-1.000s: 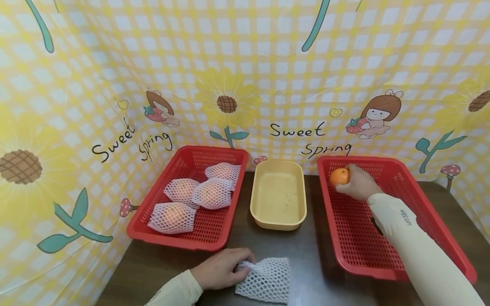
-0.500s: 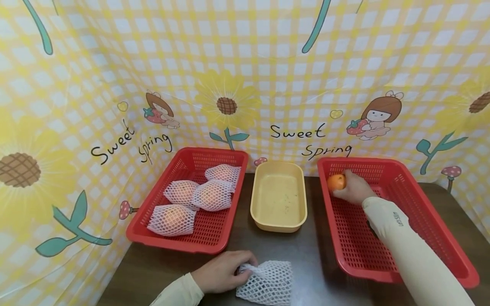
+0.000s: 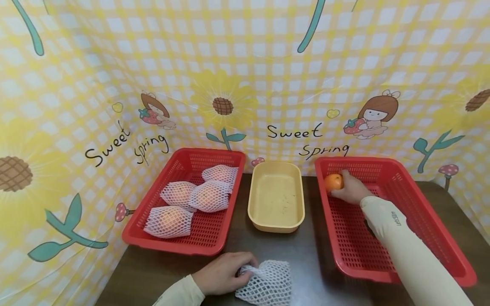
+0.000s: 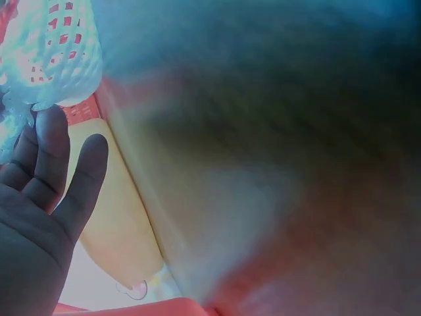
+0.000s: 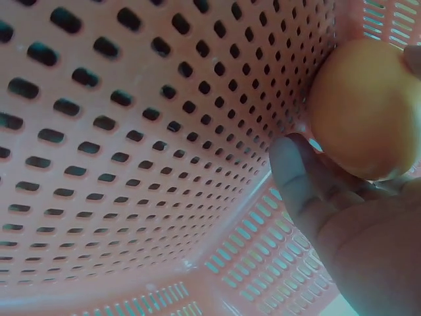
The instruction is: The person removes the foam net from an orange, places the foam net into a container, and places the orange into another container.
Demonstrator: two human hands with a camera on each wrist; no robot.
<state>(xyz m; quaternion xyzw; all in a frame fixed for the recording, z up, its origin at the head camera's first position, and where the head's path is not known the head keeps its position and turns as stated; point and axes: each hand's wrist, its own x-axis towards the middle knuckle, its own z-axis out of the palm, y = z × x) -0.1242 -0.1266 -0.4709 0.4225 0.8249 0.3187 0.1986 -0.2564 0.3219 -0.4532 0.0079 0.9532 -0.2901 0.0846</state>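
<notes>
In the head view, my right hand [image 3: 352, 189] is inside the right red basket [image 3: 405, 278], its fingers round an orange [image 3: 334, 182] close to the basket's left wall. Seen from the right wrist, the orange [image 5: 365, 108] sits against the fingers [image 5: 289, 164], beside the perforated wall. My left hand [image 3: 225, 273] pinches the gathered end of a white foam fruit net [image 3: 269, 282] over the table's front. That net hangs flat, with no fruit in it. The left wrist view shows the foam net [image 4: 59, 59] at the fingertips, though most of that picture is blurred.
A left red basket [image 3: 174, 248] holds several net-wrapped fruits [image 3: 168, 221]. Between the baskets stands a shallow yellow tub [image 3: 273, 195] with small specks on its floor. All rest on a dark wooden table [image 3: 302, 255], and a patterned yellow cloth [image 3: 245, 63] hangs behind.
My right hand has shifted the orange slightly left and toward me, nearer the basket's left wall. The left hand stays almost still with the foam net. The head view has turned slightly.
</notes>
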